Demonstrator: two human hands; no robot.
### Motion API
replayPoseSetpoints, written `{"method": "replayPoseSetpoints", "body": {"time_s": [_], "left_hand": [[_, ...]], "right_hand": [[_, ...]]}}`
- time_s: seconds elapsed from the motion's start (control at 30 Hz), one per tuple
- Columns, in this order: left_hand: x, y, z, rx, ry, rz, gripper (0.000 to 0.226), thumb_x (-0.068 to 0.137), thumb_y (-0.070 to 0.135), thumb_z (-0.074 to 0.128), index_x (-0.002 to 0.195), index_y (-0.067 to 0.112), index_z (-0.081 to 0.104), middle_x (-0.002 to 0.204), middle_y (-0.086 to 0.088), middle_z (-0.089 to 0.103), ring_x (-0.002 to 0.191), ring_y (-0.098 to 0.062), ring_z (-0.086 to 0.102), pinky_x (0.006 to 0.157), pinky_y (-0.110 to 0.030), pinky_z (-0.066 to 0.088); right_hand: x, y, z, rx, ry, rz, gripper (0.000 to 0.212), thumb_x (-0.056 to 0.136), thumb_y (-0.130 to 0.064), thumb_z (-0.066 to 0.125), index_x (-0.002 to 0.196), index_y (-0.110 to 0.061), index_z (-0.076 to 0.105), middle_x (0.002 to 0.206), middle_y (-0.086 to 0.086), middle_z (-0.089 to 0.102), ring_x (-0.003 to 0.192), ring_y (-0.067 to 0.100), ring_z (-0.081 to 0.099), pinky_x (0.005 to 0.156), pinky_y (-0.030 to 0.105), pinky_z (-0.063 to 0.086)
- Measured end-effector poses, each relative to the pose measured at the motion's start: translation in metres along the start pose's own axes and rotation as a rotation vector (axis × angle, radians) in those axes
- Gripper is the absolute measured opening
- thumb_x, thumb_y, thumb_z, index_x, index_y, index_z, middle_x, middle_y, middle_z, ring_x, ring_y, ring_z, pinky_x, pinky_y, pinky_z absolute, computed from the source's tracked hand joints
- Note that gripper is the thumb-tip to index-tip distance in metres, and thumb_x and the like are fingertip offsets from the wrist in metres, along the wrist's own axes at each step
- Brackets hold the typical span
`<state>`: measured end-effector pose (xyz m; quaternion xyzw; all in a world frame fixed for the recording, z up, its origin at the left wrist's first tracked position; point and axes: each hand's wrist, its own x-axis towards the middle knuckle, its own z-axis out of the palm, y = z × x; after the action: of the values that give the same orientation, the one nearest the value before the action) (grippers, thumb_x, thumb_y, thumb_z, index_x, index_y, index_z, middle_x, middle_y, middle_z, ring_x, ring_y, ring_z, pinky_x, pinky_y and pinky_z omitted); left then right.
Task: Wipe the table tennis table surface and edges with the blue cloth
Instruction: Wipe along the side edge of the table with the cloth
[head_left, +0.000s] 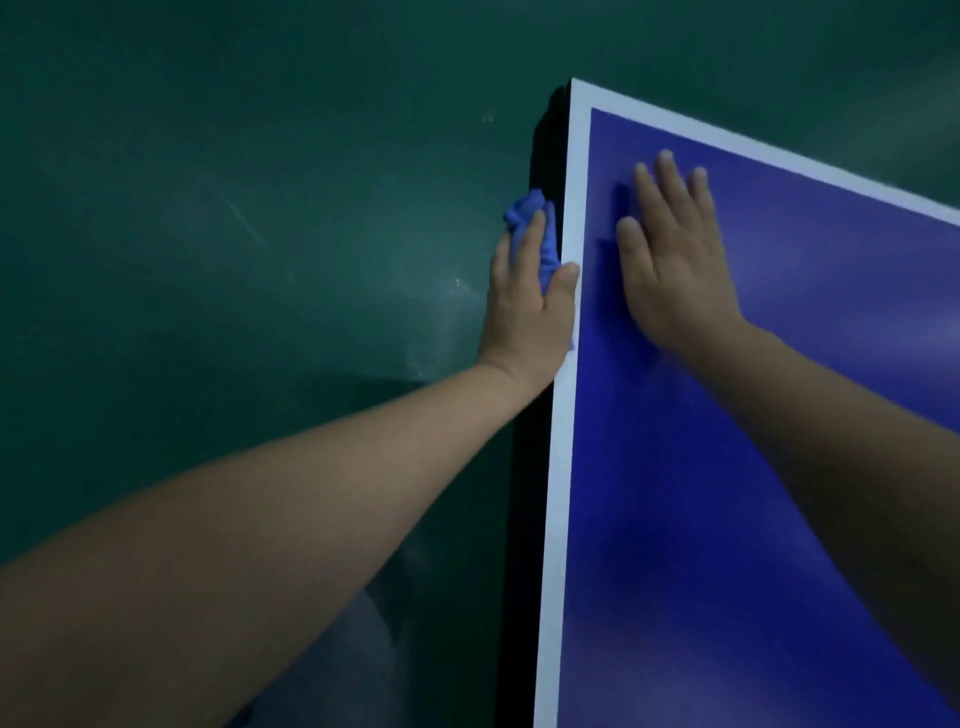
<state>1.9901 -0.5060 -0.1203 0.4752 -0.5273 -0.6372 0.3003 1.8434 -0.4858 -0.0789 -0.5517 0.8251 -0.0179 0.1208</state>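
So the table tennis table (727, 493) fills the right side of the shot, blue top with a white border stripe (557, 467) running along the near long edge and round the far corner (573, 82). Below that stripe is the black side edge (525, 493), dropping straight off to the green floor (208, 234).

The left hand (530, 306) has the blue cloth (523, 212) pressed against that black side edge, a bit short of the corner. The fingers lie fairly straight along the side with the cloth bunched under and past them, and the thumb (569, 274) reaches over onto the white stripe, so the edge sits between thumb and fingers. A scrap of cloth also peeks out by the heel of the hand.

The right hand (675, 265) is flat on the blue top just inside the stripe, fingers straight and slightly spread, holding nothing, palm down.

Room-wise, there's open green floor all along the left of the table, and bare blue surface to the right of and below the right hand.
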Motion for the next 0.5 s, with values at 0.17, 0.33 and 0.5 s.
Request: {"method": "replayPoseSetpoints", "body": {"time_s": [0.17,0.33,0.5], "left_hand": [[-0.095,-0.031,-0.01,0.034,-0.106,0.044,0.061,0.104,0.033,0.041,0.156,0.042,0.01,0.166,0.017,-0.005,0.149,0.009,-0.008,0.11,0.001,0.001],[-0.079,-0.018,-0.008,0.052,-0.115,0.01,0.059,0.102,0.032,0.038,0.153,0.04,0.01,0.165,0.016,-0.007,0.152,0.002,-0.006,0.116,-0.007,0.002],[0.077,0.02,-0.002,0.051,-0.022,-0.017,0.059,0.105,0.016,0.047,0.159,0.021,0.024,0.168,-0.008,0.006,0.155,-0.019,0.008,0.121,-0.027,0.013]], "right_hand": [[0.02,-0.01,0.012,-0.032,0.028,0.041,0.057,0.106,-0.043,0.019,0.16,-0.028,0.014,0.169,-0.007,0.005,0.155,0.023,-0.003,0.125,0.045,-0.001],[0.019,-0.007,0.013,-0.005,0.064,0.04,0.058,0.104,-0.045,0.021,0.16,-0.028,0.02,0.168,-0.007,0.01,0.156,0.022,0.0,0.125,0.045,0.0],[0.019,-0.01,0.012,-0.019,0.06,0.049,0.058,0.104,-0.044,0.022,0.16,-0.028,0.019,0.168,-0.007,0.01,0.156,0.023,0.0,0.125,0.046,0.001]]}}
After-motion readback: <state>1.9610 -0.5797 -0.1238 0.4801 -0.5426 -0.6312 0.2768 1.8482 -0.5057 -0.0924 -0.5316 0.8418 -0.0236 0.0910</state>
